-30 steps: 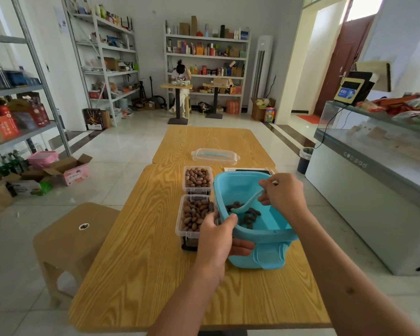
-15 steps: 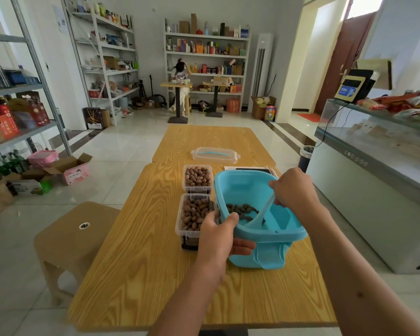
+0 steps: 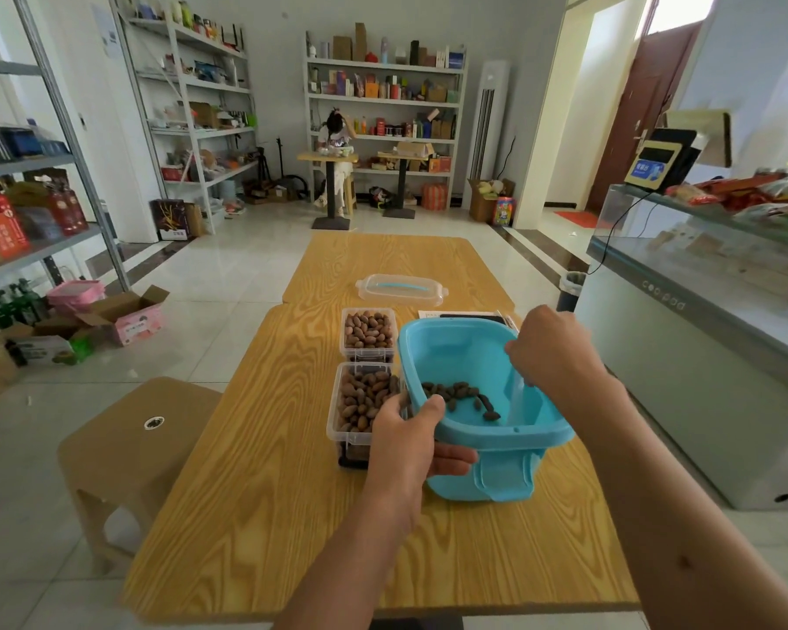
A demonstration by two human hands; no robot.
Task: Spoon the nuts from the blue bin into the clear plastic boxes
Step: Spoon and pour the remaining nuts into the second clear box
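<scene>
Nuts point(image 3: 460, 395), small, hard and apt to roll, lie low in the tilted blue bin point(image 3: 487, 429) beside two filled clear boxes point(image 3: 362, 402). The rim is gripped by the left hand point(image 3: 412, 441); the spoon point(image 3: 519, 397) is clasped in the right hand point(image 3: 549, 352), best held by its handle.

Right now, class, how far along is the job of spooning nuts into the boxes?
Done: the far box and the near box both look full of nuts. In hand: the left hand grips the tilted blue bin while the right hand works the scoop. Left: a thin line of nuts in the bin.
</scene>
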